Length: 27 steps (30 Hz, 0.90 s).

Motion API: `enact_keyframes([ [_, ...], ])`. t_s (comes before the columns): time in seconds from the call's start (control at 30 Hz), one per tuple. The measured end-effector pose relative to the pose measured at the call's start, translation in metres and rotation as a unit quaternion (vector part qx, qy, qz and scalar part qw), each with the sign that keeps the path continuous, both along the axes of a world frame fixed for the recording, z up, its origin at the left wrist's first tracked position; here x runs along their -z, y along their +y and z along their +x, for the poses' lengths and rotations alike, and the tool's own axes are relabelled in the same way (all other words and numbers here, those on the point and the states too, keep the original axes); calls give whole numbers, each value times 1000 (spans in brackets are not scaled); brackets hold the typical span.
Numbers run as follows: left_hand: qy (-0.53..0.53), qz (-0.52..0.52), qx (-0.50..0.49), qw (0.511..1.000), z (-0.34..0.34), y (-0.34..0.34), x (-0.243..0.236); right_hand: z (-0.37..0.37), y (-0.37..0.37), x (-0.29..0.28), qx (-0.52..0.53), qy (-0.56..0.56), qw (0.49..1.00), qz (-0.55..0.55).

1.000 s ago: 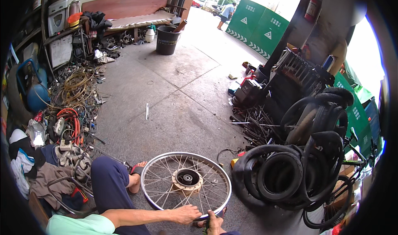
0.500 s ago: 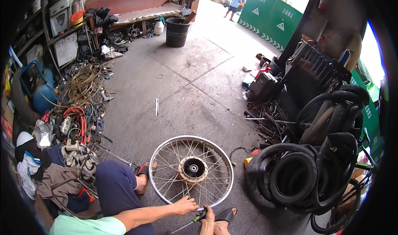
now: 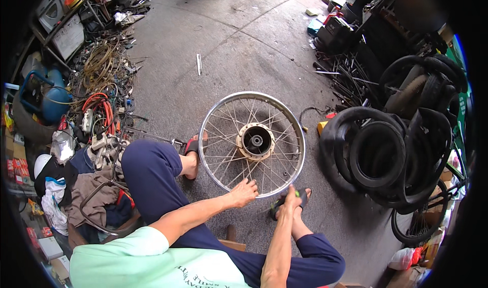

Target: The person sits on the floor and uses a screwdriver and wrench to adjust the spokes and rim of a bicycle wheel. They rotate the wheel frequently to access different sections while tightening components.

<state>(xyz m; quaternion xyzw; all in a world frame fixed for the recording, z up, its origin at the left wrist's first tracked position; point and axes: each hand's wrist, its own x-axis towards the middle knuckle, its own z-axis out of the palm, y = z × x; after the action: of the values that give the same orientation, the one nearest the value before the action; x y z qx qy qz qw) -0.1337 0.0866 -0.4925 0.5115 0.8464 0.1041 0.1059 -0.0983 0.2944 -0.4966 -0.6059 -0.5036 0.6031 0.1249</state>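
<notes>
Left of the tyre pile (image 3: 354, 155) lies the spoked wheel (image 3: 256, 141). The left hand (image 3: 242, 193) rests curled fingers at its rim (image 3: 274, 190), grip unclear; the right hand (image 3: 291, 201), nearer the pile, seems wrapped around a green thing (image 3: 296, 192). Best brace the rim and press gradually.

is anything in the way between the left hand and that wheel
Nothing visible stands between the bare left hand and the round, silver metal wheel with thin spokes: the hand is right at the near rim, though actual contact is hard to tell.
</notes>
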Motion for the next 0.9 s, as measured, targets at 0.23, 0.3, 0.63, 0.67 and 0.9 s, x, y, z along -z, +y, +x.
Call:
enact_keyframes([
  [0.23,-69,-80,-41,994,-2,-12,-8,-32,90,-163,-43,223,953,199],
  [0.3,-91,-83,-72,990,-11,-17,-20,-28,118,-212,-44,239,934,264],
  [0.63,-116,-134,-122,977,-91,-60,-209,73,197,-310,-60,186,858,475],
  [0.67,-119,-151,-144,971,-105,-72,-221,79,208,-296,-60,179,864,467],
  [0.9,-66,31,-244,967,-146,-155,-292,100,212,-101,-144,20,919,366],
])
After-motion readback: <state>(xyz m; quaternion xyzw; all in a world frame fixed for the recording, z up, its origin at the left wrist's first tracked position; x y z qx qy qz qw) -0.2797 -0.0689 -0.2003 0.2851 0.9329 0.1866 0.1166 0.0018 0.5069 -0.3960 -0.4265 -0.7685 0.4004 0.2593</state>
